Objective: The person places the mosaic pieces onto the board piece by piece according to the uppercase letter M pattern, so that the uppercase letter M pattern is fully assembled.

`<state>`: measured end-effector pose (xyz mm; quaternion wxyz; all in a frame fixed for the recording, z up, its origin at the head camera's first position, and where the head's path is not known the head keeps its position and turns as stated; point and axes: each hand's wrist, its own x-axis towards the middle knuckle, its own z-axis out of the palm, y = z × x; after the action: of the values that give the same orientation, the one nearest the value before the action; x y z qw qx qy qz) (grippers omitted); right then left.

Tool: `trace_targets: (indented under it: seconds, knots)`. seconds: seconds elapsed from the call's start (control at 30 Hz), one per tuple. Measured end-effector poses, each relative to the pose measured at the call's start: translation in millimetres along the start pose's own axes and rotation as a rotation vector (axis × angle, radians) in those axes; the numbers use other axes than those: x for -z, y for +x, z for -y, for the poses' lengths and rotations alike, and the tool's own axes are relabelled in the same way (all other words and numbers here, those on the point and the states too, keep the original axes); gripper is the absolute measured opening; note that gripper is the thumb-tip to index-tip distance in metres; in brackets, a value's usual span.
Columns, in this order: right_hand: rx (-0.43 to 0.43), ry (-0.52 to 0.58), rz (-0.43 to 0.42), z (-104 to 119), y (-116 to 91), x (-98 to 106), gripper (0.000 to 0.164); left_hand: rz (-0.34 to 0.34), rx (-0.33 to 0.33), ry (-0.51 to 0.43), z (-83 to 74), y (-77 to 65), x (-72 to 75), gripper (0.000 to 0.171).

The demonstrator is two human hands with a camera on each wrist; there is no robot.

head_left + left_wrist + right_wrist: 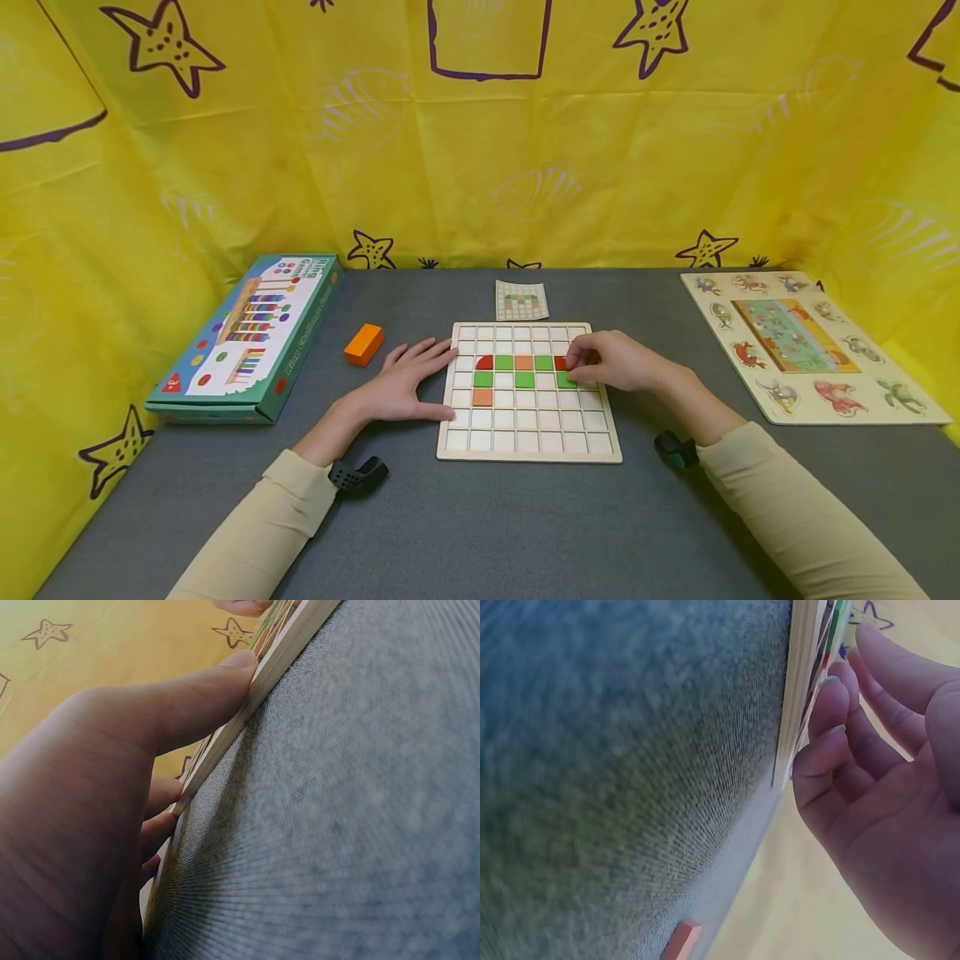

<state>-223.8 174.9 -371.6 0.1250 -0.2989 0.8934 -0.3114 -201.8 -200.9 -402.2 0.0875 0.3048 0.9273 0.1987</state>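
Observation:
A wooden grid board (528,419) lies on the table with red, green and orange tiles in some cells. My left hand (400,385) rests at its left edge, fingers spread; in the left wrist view the thumb (199,701) touches the board's side. At the right of the tile row my right hand (617,360) pinches a red tile (559,363) with bent fingers, partly hiding it. Just below lies a green tile (566,380). In the right wrist view, the right hand's fingertips (832,697) are against the board; the tile's hold is hidden there.
Behind the board lies a small pattern card (521,301). An orange block (364,345) sits left of the board, near a green game box (247,333). To the right is a wooden sea-animal puzzle (806,346). A yellow cloth (480,167) hangs behind.

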Motion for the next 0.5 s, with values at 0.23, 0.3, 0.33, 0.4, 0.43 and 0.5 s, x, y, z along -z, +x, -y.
trace_targets:
  seconds: [0.23, 0.3, 0.33, 0.4, 0.43, 0.5]
  knots:
    - [-0.003, -0.003, -0.006, -2.5, -4.2, 6.1, 0.009, 0.005, 0.000, 0.000, -1.1, -0.3, 0.7, 0.100]
    - [0.007, -0.009, -0.016, -3.7, -6.2, 8.4, 0.010, 0.003, -0.003, 0.000, -1.4, -0.5, 1.0, 0.100]
    - [0.012, -0.012, -0.022, -4.2, -7.4, 9.7, 0.010, 0.001, -0.005, -0.001, -1.5, -0.6, 1.0, 0.100]
    - [0.022, -0.019, -0.032, -5.6, -9.6, 11.6, 0.010, -0.002, -0.009, 0.000, -1.4, -0.8, 1.1, 0.100]
    - [0.024, -0.021, -0.035, -6.4, -10.8, 12.6, 0.011, -0.002, -0.009, 0.001, -1.4, -0.9, 1.2, 0.100]
    - [0.029, -0.023, -0.039, -7.3, -13.2, 14.7, 0.012, 0.001, -0.005, 0.002, -1.4, -0.9, 1.1, 0.100]
